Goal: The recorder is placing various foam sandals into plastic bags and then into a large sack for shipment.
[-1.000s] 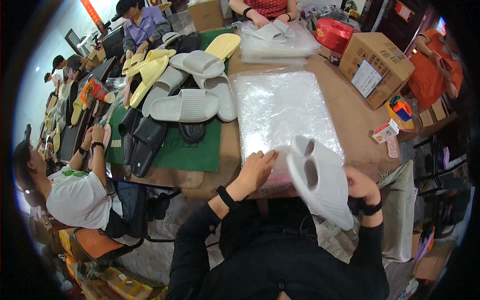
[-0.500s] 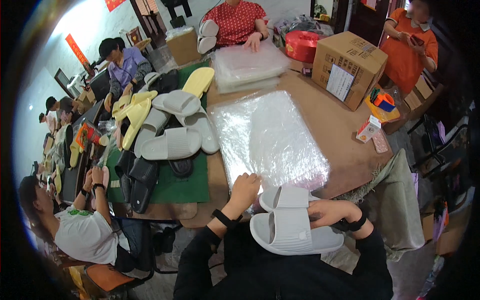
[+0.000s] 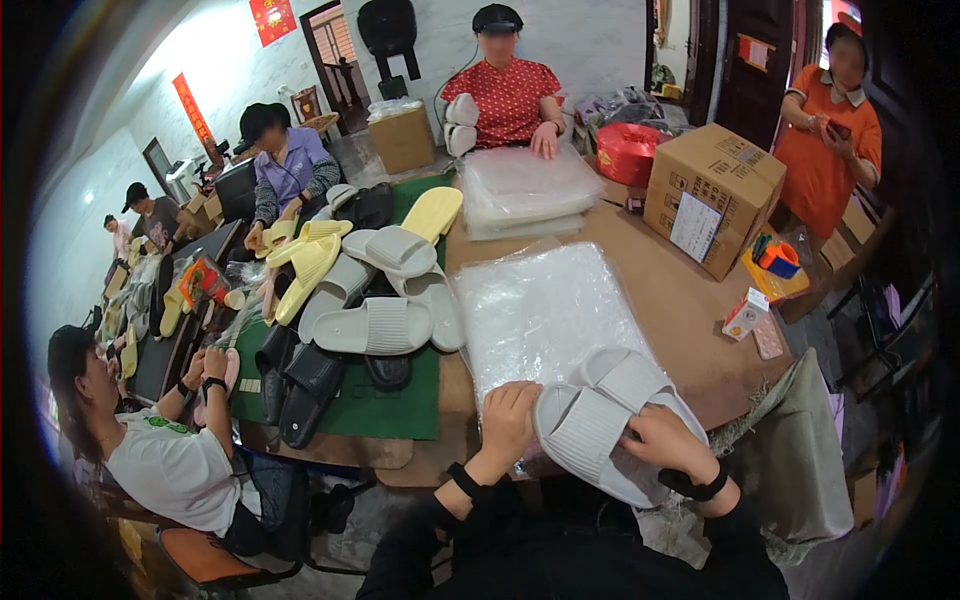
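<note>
My right hand (image 3: 665, 440) grips a pair of light grey slippers (image 3: 590, 430) by their inner sides, with its fingers partly hidden between the two. Ribbed straps show on both, and the toes point to the left and away from me. The pair is over the near right corner of a stack of clear plastic bags (image 3: 545, 305). Just left of the slippers' toes, my left hand (image 3: 508, 425) is closed at the near edge of the bags, fingers bent over the top plastic bag.
Grey, yellow and black slippers (image 3: 370, 325) lie heaped on a green mat (image 3: 410, 415) to the left. More bags (image 3: 530, 190) lie at the far side before a person in red. A carton (image 3: 715, 200), red twine roll (image 3: 630, 153) and small box (image 3: 746, 313) stand on the right.
The slippers have moved forward from my lap onto the near corner of the bags and turned, toes pointing more away. The view has tilted up.
</note>
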